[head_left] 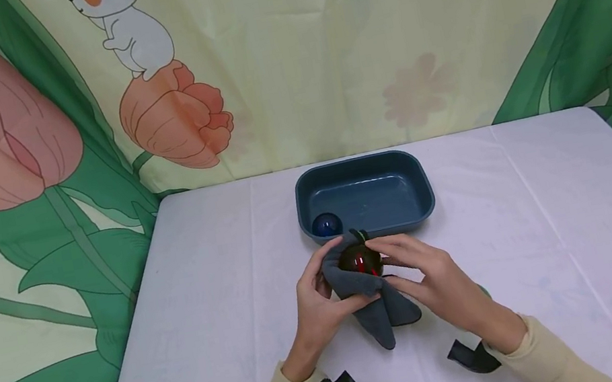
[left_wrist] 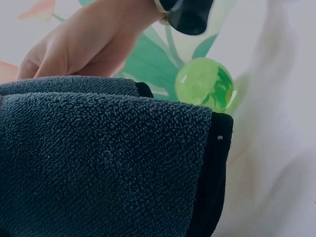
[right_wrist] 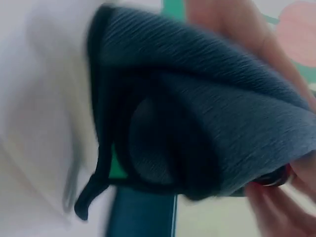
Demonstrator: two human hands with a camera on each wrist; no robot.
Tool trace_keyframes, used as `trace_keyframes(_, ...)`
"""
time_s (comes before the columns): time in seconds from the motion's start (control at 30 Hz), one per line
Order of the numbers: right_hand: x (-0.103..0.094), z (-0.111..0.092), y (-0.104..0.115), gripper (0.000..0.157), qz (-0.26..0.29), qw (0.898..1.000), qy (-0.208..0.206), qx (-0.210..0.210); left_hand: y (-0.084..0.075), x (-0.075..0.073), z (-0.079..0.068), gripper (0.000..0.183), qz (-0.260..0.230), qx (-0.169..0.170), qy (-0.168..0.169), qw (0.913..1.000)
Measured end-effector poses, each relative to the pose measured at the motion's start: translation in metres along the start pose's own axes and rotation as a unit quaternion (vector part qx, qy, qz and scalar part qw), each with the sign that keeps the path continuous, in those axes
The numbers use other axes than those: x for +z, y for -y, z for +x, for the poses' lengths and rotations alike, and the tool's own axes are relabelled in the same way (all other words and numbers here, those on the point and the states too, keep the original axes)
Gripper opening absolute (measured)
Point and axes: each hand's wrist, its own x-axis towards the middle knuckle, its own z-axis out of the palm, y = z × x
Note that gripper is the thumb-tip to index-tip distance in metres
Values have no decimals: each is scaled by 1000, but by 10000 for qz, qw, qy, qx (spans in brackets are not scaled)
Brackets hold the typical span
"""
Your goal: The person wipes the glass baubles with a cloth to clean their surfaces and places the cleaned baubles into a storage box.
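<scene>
A dark red glossy ball point(head_left: 360, 260) sits in a folded grey-blue towel point(head_left: 366, 307), just in front of the tray. My left hand point(head_left: 319, 301) grips the towel from the left, thumb in front and fingers behind. On the other side my right hand point(head_left: 434, 274) holds the ball and the towel's edge with its fingertips. The towel's lower corners hang down. Up close in the left wrist view, the towel point(left_wrist: 103, 158) hides most of the ball. In the right wrist view, a sliver of the ball point(right_wrist: 274, 177) shows beneath the towel point(right_wrist: 222, 108).
A dark blue rectangular tray point(head_left: 386, 194) stands at the back, a blue ball point(head_left: 327, 224) in its front left corner. A translucent green ball point(left_wrist: 203, 84) lies on the white-covered table point(head_left: 558, 228), mostly behind my right wrist in the head view. A patterned curtain point(head_left: 315, 66) hangs behind.
</scene>
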Motion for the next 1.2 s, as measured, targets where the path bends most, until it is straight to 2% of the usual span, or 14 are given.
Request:
trace_keyframes(0.13,1,0,-2,62,612,9964,73,588,-1,0,0,73,50,-13,0,10000)
trace_keyframes(0.33,-1,0,-2,64,530,9966,120,620,-1,0,0,71,75,71,1,9999)
trace_keyframes(0.7,-10,4,-4,72,-55,9987,339,-381,2,1,-1,71,-83,102,-67,9999)
trace_keyframes(0.87,-12,6,-5,52,-304,9930,410,-1061,1,2,-1,71,-227,32,-82,9997)
trace_keyframes(0.97,-9,7,-6,48,-452,9878,399,-1439,0,1,0,72,-369,14,-102,9993)
trace_keyframes(1.2,-7,9,-6,45,-876,9818,353,-1646,0,2,0,70,-424,15,-136,9990)
